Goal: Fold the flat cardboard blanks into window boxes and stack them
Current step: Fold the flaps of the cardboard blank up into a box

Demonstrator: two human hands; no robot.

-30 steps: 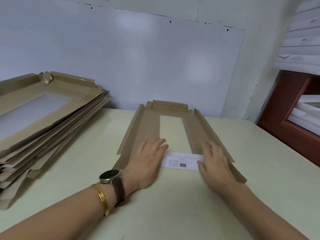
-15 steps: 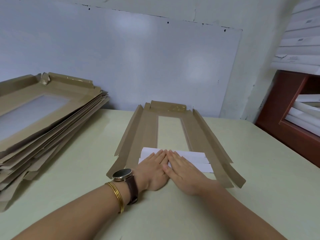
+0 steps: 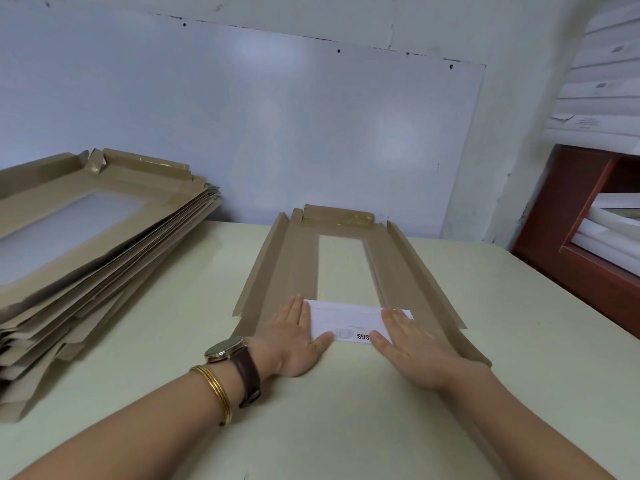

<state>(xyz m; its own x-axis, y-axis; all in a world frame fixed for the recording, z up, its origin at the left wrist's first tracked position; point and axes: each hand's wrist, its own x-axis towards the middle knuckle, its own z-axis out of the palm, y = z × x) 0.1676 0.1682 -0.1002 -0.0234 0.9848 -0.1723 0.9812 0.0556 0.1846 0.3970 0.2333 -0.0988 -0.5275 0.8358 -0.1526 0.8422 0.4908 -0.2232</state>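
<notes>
Cardboard, a flat brown windowed blank (image 3: 394,271), runs lengthwise straight away from the grip on the pale table (image 3: 346,410). Its white printed near flap (image 3: 349,322) lies under the left hand (image 3: 294,336) and right hand (image 3: 407,348), one pressing each end, each grip flat-fingered, holding nothing.

Counter: the pale flat counter (image 3: 346,427) carries everything before me and runs back to the wall.
Blank: the flat brown cardboard blank with a window cut-out (image 3: 294,268) lies mid-counter, lengthwise away from me, with its far end near the wall.
Flap: the white printed end flap (image 3: 346,322) lies folded over the blank's near end.
Hands: my left hand (image 3: 294,336) lies flat at the flap's left end and my right hand (image 3: 412,344) on its right end, the two apart.
Stack: the pile of brown cardboard blanks (image 3: 86,244) sits on the counter to my left, apart from the single blank.
Panel: the large pale wall panel (image 3: 277,126) stands behind the counter.
Shelf: the reddish wooden shelf unit (image 3: 568,216) stands to the right, beyond the counter's edge.
</notes>
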